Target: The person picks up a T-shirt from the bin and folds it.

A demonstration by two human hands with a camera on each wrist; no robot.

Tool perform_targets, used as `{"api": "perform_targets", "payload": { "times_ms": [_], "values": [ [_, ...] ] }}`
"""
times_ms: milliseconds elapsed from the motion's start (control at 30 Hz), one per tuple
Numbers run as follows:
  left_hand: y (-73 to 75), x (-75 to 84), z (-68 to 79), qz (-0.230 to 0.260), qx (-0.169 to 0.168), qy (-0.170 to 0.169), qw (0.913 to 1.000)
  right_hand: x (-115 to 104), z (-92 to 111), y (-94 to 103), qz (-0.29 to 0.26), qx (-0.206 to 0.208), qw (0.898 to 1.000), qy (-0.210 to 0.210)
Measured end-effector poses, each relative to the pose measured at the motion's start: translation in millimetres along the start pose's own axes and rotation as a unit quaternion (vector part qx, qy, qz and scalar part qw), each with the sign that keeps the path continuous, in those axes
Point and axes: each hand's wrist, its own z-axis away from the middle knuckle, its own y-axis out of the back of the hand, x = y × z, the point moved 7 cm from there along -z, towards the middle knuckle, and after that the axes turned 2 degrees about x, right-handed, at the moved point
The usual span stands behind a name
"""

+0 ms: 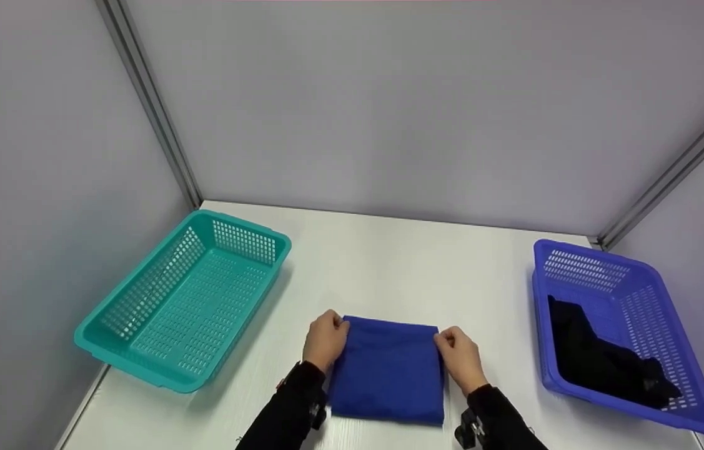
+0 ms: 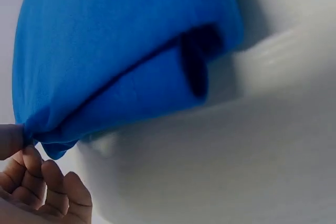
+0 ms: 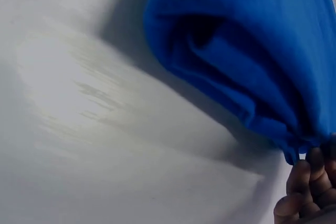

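Note:
A blue cloth [image 1: 388,372], folded into a rough square, lies on the white table between both hands. My left hand [image 1: 326,340] pinches its far left corner between thumb and fingers. At the far right corner, my right hand [image 1: 461,357] pinches the fabric the same way. In the left wrist view, the cloth [image 2: 121,40] has a rolled layer along its side, and the left hand [image 2: 44,184] grips its end. Several loose layers of the cloth [image 3: 247,40] show in the right wrist view, gathered at the right hand's fingertips [image 3: 300,174].
On the left stands a turquoise plastic basket [image 1: 139,265] with nothing in it. A blue-violet basket [image 1: 679,312] on the right holds a black cloth item [image 1: 595,359]. Grey panels [image 1: 389,112] enclose the white table [image 1: 383,262] at the back and sides.

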Motion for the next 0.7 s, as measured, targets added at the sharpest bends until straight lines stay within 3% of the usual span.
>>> {"api": "perform_targets", "payload": {
  "times_ms": [167,400,600,700],
  "values": [
    [-1.1,-9.5,11.0,0.002,-0.036,0.022,0.9991,10,13,-7.2,-0.046,-0.043,0.997,-0.039],
    [6.9,-15.6,25.8,-0.016,-0.026,0.0,0.9995,20,25,-3.8,-0.054,-0.037,0.997,-0.051],
    [5.0,-19.0,48.2,-0.054,-0.11,-0.01,0.9924,24,35,-4.4,-0.052,-0.055,0.995,-0.072],
    [4.8,-19.6,56.0,-0.049,-0.123,-0.02,0.991,24,38,-4.2,-0.048,-0.056,0.995,-0.065]
  ]
}}
